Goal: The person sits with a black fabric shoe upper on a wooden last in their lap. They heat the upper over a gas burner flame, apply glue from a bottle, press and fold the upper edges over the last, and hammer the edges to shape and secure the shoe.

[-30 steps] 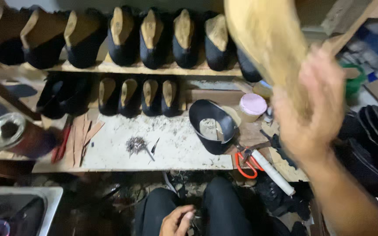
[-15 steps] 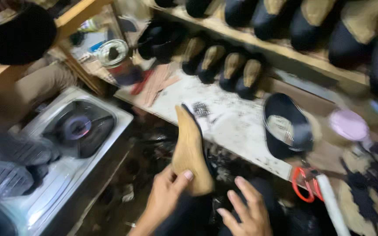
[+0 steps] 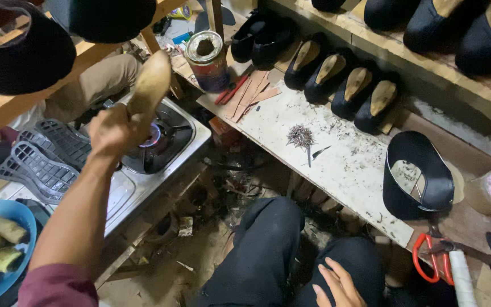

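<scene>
While the left hand (image 3: pixel 112 129) grips a wooden shoe form (image 3: pixel 150 84) tight, it holds it above the lit burner (image 3: pixel 155 136), prob. to warm it. The right hand (image 3: pixel 342 284) lies open and empty on the knee.

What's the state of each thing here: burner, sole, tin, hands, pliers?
Burner: lit, flame showing.
Sole: held over the flame, tilted.
Left hand: gripping the sole.
Right hand: open, resting on the thigh.
Tin: open, upright.
Pliers: lying flat on the bench.
</scene>
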The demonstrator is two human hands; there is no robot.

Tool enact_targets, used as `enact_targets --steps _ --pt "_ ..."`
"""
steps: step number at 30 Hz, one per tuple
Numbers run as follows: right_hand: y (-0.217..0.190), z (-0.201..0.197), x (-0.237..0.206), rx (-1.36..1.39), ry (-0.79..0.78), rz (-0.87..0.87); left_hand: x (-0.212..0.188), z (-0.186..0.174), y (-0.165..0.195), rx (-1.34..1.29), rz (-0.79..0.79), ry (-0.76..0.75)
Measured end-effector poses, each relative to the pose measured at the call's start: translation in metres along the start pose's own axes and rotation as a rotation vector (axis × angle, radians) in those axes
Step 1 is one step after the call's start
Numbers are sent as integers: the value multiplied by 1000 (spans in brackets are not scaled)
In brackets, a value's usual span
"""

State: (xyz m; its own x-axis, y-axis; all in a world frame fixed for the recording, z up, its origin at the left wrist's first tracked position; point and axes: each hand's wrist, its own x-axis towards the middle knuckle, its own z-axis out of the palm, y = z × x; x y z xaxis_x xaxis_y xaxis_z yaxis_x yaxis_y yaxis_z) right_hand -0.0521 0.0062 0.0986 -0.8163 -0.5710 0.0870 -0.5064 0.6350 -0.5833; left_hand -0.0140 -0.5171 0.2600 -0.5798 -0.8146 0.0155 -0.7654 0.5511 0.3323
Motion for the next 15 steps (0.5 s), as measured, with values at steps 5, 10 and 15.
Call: enact_targets --steps 5,10,15 --pt "-13 -4 -6 -52 -47 -17 4 -22 -17 259 186 -31" --pt "-2 -1 -4 -72 -85 -65 -1 -30 -39 437 183 -179" --pt "7 4 -8 -62 -101 -139 -18 -31 -68 433 333 -121"
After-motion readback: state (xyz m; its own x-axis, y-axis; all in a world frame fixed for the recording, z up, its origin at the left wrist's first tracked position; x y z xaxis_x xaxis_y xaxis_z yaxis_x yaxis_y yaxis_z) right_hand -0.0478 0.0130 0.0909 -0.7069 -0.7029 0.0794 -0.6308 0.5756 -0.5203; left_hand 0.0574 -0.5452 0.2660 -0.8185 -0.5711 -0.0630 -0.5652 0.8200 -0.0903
